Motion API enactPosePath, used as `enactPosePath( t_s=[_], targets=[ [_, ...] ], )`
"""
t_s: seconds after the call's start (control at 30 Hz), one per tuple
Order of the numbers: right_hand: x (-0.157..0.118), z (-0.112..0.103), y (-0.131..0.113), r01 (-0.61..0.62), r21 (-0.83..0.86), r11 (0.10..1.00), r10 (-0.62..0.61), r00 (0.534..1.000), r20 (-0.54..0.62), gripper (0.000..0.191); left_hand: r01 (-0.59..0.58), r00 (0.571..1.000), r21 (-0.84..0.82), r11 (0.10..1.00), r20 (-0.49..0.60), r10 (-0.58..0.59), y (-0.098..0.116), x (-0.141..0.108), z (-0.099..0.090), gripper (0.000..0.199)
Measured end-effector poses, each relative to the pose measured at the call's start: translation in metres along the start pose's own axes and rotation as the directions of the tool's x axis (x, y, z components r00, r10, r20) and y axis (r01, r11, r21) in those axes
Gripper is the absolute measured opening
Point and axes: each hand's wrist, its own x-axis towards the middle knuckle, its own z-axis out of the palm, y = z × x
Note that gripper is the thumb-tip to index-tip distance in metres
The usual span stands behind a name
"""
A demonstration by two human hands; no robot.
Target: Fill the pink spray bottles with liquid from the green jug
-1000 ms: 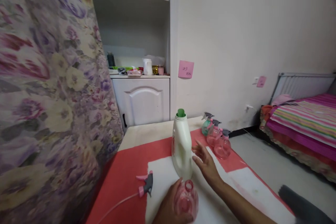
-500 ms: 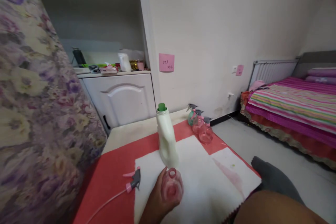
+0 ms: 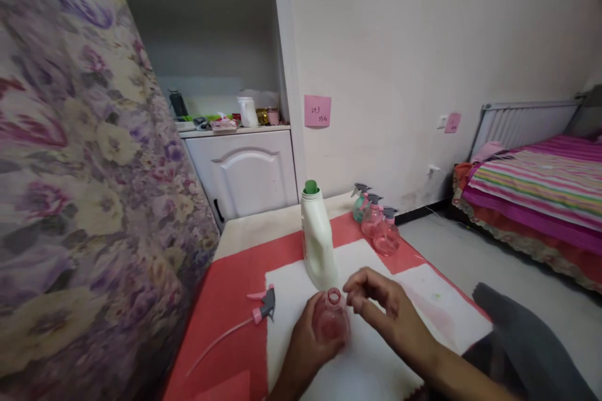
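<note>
My left hand (image 3: 310, 341) is wrapped round the body of a clear pink spray bottle (image 3: 330, 324), held roughly upright with its open neck showing. Just right of that neck hovers my right hand (image 3: 390, 310), fingers bent and apart, with nothing visible in them. Behind the bottle stands a pale green plastic jug (image 3: 317, 238) with a green piece in its mouth. To the left, a grey and pink trigger sprayer head (image 3: 264, 306) lies on the table with its thin tube trailing toward me.
Several spray bottles with grey triggers, among them a pink one (image 3: 386, 239), line the table's right back edge. White sheets (image 3: 371, 357) cover part of the red tabletop (image 3: 221, 301). A floral curtain (image 3: 108, 200) hangs at left; a bed (image 3: 540, 182) stands at right.
My right hand has come in from the lower right to beside the bottle's neck. The left hand still holds the bottle. The whole view has shifted, so things appear farther right.
</note>
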Motion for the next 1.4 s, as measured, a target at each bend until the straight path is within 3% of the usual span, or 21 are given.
enactPosePath(
  t_s=[0.07,0.17,0.27,0.43,0.53,0.73,0.8,0.87,0.93,1.0,1.1,1.17,1.27,1.4],
  targets=[
    [0.004,-0.011,0.026,-0.068,-0.058,0.996,0.063,0.994,-0.088,0.024,-0.021,1.000,0.006,1.000,-0.021,0.021,-0.008,0.002,0.006,0.082],
    [-0.018,-0.016,0.082,-0.150,-0.097,0.984,0.136,0.981,-0.139,0.051,-0.027,0.999,0.010,1.000,-0.034,0.028,-0.017,0.002,0.017,0.083],
    [-0.033,-0.015,0.121,-0.178,-0.023,0.984,0.177,0.983,-0.059,0.085,-0.041,0.999,-0.022,0.999,-0.029,0.041,-0.017,-0.002,0.029,0.087],
    [-0.025,-0.009,0.147,-0.189,0.054,0.980,0.185,0.979,0.081,0.120,-0.056,0.998,-0.120,0.991,0.000,0.057,-0.020,-0.008,0.042,0.102],
    [-0.023,-0.007,0.161,-0.204,0.067,0.977,0.197,0.976,0.095,0.125,-0.075,0.997,-0.170,0.983,-0.005,0.075,-0.030,-0.007,0.046,0.109],
    [-0.028,-0.004,0.174,-0.146,0.035,0.989,0.144,0.988,0.059,0.110,-0.148,0.989,-0.186,0.971,-0.018,0.147,-0.060,-0.006,0.046,0.115],
    [-0.028,-0.004,0.173,-0.118,0.028,0.993,0.117,0.992,0.053,0.104,-0.181,0.983,-0.108,0.978,-0.037,0.178,-0.068,-0.010,0.040,0.118],
    [-0.028,-0.005,0.170,-0.103,0.036,0.994,0.101,0.994,0.046,0.098,-0.181,0.979,0.099,0.978,-0.079,0.189,-0.073,-0.018,0.030,0.105],
    [-0.028,-0.005,0.167,-0.102,0.053,0.993,0.100,0.994,0.043,0.096,-0.105,0.977,0.428,0.897,-0.125,0.174,-0.077,-0.028,0.016,0.076],
    [-0.028,-0.006,0.164,-0.108,0.063,0.992,0.106,0.994,0.030,0.095,0.001,0.977,0.715,0.699,-0.150,0.152,-0.080,-0.038,0.004,0.060],
    [-0.029,-0.004,0.161,-0.093,0.049,0.994,0.093,0.996,-0.005,0.091,0.107,0.978,0.915,0.390,-0.169,0.127,-0.079,-0.051,-0.001,0.056],
    [-0.030,-0.003,0.162,-0.069,0.039,0.997,0.070,0.997,-0.025,0.087,0.142,0.975,0.954,0.262,-0.180,0.129,-0.075,-0.056,0.001,0.056],
    [-0.029,-0.001,0.166,-0.038,0.035,0.999,0.040,0.998,-0.045,0.086,0.198,0.968,0.964,0.175,-0.220,0.120,-0.065,-0.058,0.006,0.059],
    [-0.029,0.000,0.172,-0.037,0.028,0.999,0.038,0.998,-0.041,0.088,0.256,0.956,0.956,0.144,-0.272,0.106,-0.062,-0.066,0.008,0.066]
  ],
)
